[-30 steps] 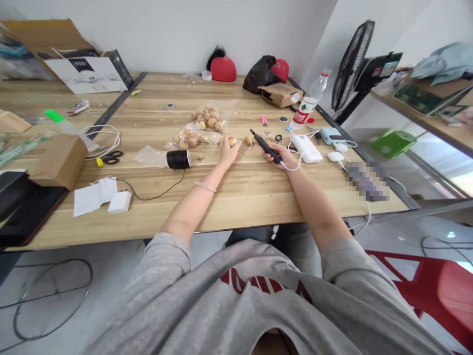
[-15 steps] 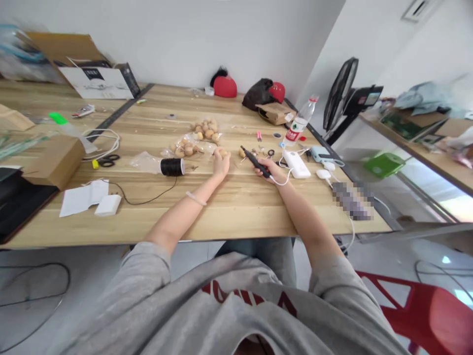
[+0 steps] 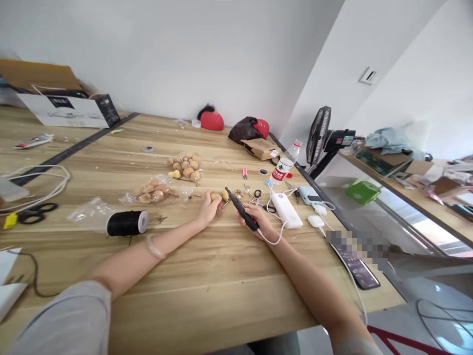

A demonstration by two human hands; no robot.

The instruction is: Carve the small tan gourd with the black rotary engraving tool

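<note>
My left hand [image 3: 209,211] is closed, its fingers round a small tan, gourd-shaped piece [image 3: 215,196]. Part of that piece is hidden by the fingers. My right hand [image 3: 258,220] wraps round a black pen-shaped rotary tool [image 3: 242,209], whose tip points up and left, just right of my left hand. From its lower end a white cable [image 3: 272,242] loops towards a white power bank [image 3: 286,209]. Beyond my hands lie small metal bits [image 3: 254,195]. Two clear bags of tan round pieces, a nearer bag [image 3: 153,190] and a farther bag [image 3: 185,166], lie to the left.
A black thread spool [image 3: 125,223] and black-handled scissors [image 3: 37,213] are at left. On the right stand a plastic bottle [image 3: 284,165] and a fan [image 3: 320,135]; a phone [image 3: 356,266] lies near the table's right edge. Pink-handled pliers [image 3: 244,173] lie farther back.
My view has shifted closer and to the right. Both hands are nearer each other, with the tool's tip closer to the piece in my left hand.
</note>
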